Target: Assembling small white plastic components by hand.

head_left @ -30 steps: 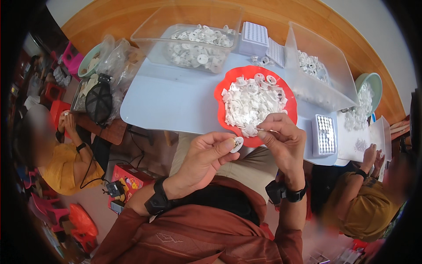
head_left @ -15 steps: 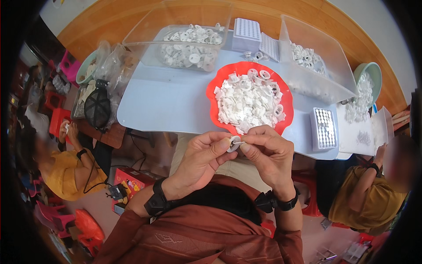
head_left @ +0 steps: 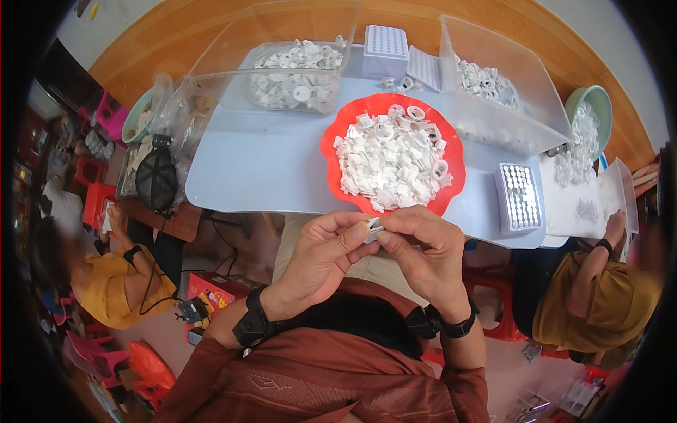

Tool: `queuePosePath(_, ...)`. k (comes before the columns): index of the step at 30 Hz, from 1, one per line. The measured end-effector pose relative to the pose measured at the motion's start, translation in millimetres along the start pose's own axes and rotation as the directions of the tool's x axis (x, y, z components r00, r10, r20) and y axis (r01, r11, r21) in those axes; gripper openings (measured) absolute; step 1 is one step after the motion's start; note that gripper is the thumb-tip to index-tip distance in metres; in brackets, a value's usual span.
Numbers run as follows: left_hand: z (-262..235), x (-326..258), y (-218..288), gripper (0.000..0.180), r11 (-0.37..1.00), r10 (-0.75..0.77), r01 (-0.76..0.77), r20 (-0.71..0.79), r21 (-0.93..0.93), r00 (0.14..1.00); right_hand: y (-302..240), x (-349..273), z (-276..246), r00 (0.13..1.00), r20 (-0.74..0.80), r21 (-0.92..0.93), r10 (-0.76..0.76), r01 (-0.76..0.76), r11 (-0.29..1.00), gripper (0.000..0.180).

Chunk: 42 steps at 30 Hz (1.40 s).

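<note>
From the head view, both hands meet just in front of the chest, below the near edge of the pale blue counter (head_left: 268,169). The left hand (head_left: 321,257) and the right hand (head_left: 423,247) pinch one small white plastic piece (head_left: 372,228) between them, thumbs and forefingers closed on it from either side, so each grip is narrow and shut on the same part; it sits right where the fingertips touch, close to the body, probably so it can be seen and worked at short range. Its exact shape is hard to make out, since the fingers cover most of it. Directly ahead, at the counter's near edge and within easy reach, stands a red bowl (head_left: 331,144) heaped with similar white pieces. To its right lies a small grey tray with a grid of holes (head_left: 520,197), and further back a clear plastic bin (head_left: 296,88) holds more white parts, with a second clear bin (head_left: 508,120) at the right. A boxed white grid block (head_left: 386,51) stands between the two bins. A green bowl (head_left: 599,106) of white bits sits at the far right. A black wristband (head_left: 250,326) is on the left wrist, another on the right. A person in a yellow top (head_left: 113,289) sits at the left, another at the right (head_left: 592,303).
</note>
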<state>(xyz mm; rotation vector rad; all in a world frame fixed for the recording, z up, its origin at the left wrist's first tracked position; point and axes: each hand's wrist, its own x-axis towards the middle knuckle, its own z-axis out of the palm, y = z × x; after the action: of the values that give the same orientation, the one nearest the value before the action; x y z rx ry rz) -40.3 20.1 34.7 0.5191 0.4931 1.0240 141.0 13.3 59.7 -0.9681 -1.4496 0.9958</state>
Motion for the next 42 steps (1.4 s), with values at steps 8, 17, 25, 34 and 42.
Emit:
queuePosePath(8, 4, 0, -3, 0.018, 0.994, 0.021, -0.024, 0.038, 0.103, 0.999, 0, -2, -8, 1.0, -0.004, -0.105, -0.031, 0.03, 0.994, 0.018)
queuePosePath(17, 9, 0, -2, 0.025, 0.971, 0.047, -0.069, 0.099, 0.23, 0.994, -9, -1, -17, 0.951, 0.058, 0.244, 0.303, -0.308, 0.92, 0.013)
queuePosePath(25, 14, 0, -2, 0.024, 0.961, 0.024, -0.04, 0.061, 0.273, 0.998, -3, -3, -27, 0.976, 0.091, 0.099, 0.2, -0.209, 0.973, 0.013)
queuePosePath(34, 16, 18, 46, 0.022, 0.793, 0.253, -0.201, -0.009, 0.576, 0.968, -9, -18, -48, 0.998, -0.045, -0.125, 0.035, -0.04, 0.991, 0.012)
queuePosePath(42, -9, 120, 153, 0.028, 0.191, 0.712, -0.415, 0.166, 0.889, 0.683, 7, -69, -60, 0.96, -0.212, -0.136, 0.183, -0.215, 0.967, 0.01)
